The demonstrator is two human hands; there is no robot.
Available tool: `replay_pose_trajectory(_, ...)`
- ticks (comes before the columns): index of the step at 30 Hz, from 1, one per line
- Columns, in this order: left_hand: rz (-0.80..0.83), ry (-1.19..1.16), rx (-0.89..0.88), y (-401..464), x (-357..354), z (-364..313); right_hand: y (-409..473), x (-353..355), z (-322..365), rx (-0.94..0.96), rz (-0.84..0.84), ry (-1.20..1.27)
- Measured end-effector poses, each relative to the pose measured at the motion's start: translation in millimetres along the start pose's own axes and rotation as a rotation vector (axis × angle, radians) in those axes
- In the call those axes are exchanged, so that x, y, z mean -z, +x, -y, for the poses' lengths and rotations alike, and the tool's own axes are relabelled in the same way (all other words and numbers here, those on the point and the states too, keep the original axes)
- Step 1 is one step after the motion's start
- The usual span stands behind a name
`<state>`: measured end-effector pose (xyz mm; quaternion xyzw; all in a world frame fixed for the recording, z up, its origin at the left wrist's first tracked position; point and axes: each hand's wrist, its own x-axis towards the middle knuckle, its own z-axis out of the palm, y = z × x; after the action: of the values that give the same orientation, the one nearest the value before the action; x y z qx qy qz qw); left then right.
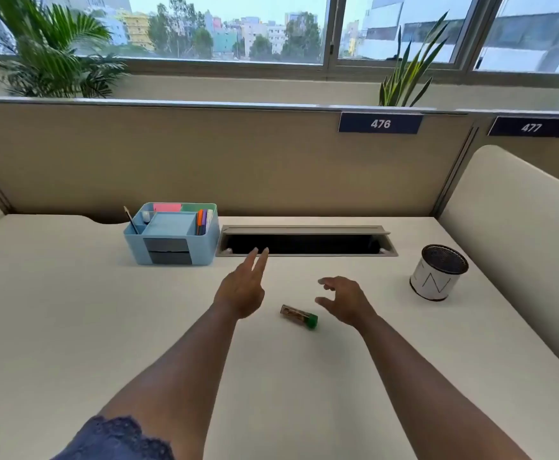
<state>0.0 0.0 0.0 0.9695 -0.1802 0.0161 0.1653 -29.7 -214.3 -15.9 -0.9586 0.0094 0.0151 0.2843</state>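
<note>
A small clear vial with a green cap (299,316) lies on its side on the white desk (72,310), between my two hands. My left hand (242,287) hovers to the left of it, fingers straight and pointing toward the cable slot, holding nothing. My right hand (344,298) hovers just right of the vial with fingers loosely spread and slightly bent, also holding nothing. Neither hand touches the vial.
A light blue desk organiser (172,235) with pens, a pencil and sticky notes stands at the back left. An open cable slot (304,242) runs along the back middle. A white cylinder with a dark mesh top (437,273) stands at the right. Partition walls enclose the desk.
</note>
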Motion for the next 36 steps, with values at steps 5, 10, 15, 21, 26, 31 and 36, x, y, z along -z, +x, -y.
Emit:
replay_pose_trajectory(5, 0.227, 0.020, 0.047, -7, -32, 3, -3, -27, -11, -0.085, 0.170, -0.009)
replay_pose_trajectory(10, 0.319, 0.030, 0.018, -7, -49, 3, 0, -46, -12, -0.089, 0.176, -0.036)
replay_pose_trajectory(15, 0.293, -0.021, -0.038, -3, -55, -1, 6, -50, -8, -0.054, 0.115, 0.054)
replay_pose_trajectory(21, 0.199, -0.058, -0.090, 6, -56, -8, 13, -41, 14, -0.044, 0.011, 0.386)
replay_pose_trajectory(26, 0.135, -0.225, -0.055, 7, -54, -17, 16, -33, 25, -0.033, 0.016, 0.539)
replay_pose_trajectory(31, 0.063, -0.271, -0.034, 3, -52, -19, 18, -31, 31, -0.026, 0.024, 0.565)
replay_pose_trajectory(36, 0.052, -0.392, -0.015, 2, -47, -17, 19, -25, 34, -0.025, 0.046, 0.606)
